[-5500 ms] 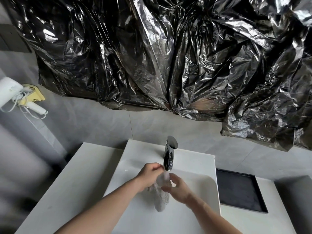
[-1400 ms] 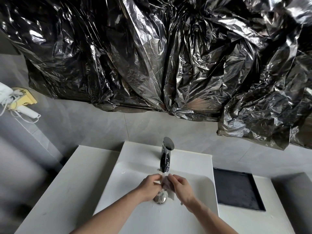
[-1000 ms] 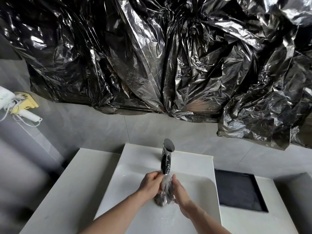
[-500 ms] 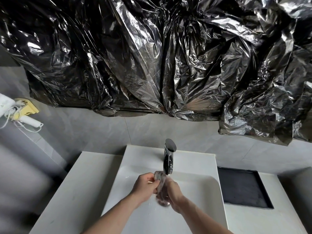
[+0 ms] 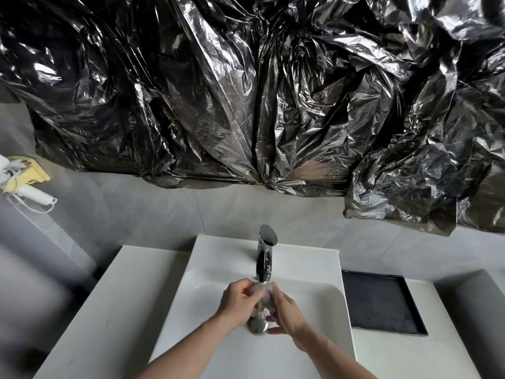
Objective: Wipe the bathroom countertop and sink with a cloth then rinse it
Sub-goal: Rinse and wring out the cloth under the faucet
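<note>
1. I have both hands over the middle of the white sink [image 5: 306,269], close together below the spout of the chrome faucet [image 5: 264,255].
2. My left hand [image 5: 237,302] is curled closed, its fingers pinching the upper left part of the cloth [image 5: 263,295].
3. My right hand [image 5: 287,313] is closed round the cloth from the right side, fingers wrapped towards the near side of the wad.
4. The cloth is a small, wet, grey-white wad bunched between the two hands, directly beneath the faucet spout. It looks blurred, so I cannot tell its folds.
5. Just below the hands, the round chrome drain [image 5: 257,326] shows in the sink floor; the cloth hangs above it, and I cannot tell whether they touch.
6. I cannot make out a clear water stream at the spout.
7. The white surface [image 5: 109,318] runs to the left of the sink and looks bare there.
8. To the right of the sink, a black rectangular tray [image 5: 382,302] lies flat on the surface, well apart from the hands.
9. On the far wall, crumpled black plastic sheeting [image 5: 246,91] covers the whole upper area above the grey tiles.
10. At the far left, a white hair dryer [image 5: 32,194] with a coiled cord hangs beside a yellow holder [image 5: 38,170] on the wall.
</note>
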The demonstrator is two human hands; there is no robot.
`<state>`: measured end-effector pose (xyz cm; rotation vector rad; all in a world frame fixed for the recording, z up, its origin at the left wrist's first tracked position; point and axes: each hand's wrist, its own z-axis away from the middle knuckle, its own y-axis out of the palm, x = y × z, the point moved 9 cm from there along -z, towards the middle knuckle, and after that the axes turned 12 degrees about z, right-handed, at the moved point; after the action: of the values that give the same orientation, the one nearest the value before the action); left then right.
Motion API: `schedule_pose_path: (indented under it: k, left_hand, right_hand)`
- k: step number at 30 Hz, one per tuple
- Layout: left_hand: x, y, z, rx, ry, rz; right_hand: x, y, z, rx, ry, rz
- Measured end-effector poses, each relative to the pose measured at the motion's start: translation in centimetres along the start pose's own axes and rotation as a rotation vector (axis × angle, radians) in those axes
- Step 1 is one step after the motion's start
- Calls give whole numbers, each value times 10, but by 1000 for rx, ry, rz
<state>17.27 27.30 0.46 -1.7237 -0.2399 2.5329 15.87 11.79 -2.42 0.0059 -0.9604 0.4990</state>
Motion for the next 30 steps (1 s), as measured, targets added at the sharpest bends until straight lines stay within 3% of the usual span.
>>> schedule_pose_path:
  k: [7,9,12,15,17,20,23,30]
  left_hand:
    - [9,17,11,173,-140,126]
    - [5,9,9,154,-121,39]
    - [-18,-19,2,25,25,-242]
    - [-67,-36,7,-117,226,-322]
    - [-105,-32,13,-113,384,-345]
    - [-144,-5,21,17,585,-456]
    - [-151,17,17,116,595,-602]
    - [-135,32,32,162,555,-802]
  right_hand:
    - [0,36,-4,198,-34,-223]
    - [-2,37,-9,158,-19,-227]
    - [-3,28,-12,26,20,-181]
    - [-7,20,-16,-48,54,-165]
    - [-7,14,-15,-74,67,-161]
    - [-2,6,-9,-75,30,-82]
    - [5,6,-2,-27,-21,-56]
    - [1,-5,19,-43,31,-10]
